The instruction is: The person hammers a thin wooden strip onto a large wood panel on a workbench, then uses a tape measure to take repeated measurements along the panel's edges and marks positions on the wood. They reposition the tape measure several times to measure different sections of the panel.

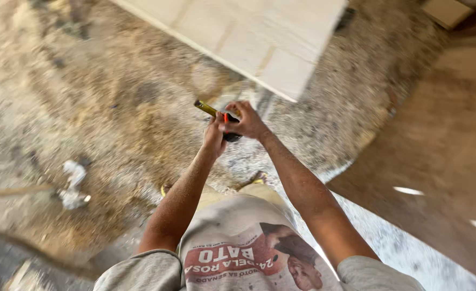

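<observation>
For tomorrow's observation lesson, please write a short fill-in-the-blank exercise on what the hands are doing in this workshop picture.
1. Both hands meet around a small tool whose projecting strip is ____ in colour.
2. Above the hands lies a pale wooden ____.
3. The floor is covered in ____.
4. The left hand and right hand are held out in ____ of the person's body.

Missing words: yellow; board; sawdust; front

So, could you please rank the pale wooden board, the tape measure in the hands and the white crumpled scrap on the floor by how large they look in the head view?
1. Pale wooden board, by far the largest.
2. and 3. Tape measure and white crumpled scrap look alike in size; the blur, the covering hands and the tape's nearness to the camera leave their order unsure.
</observation>
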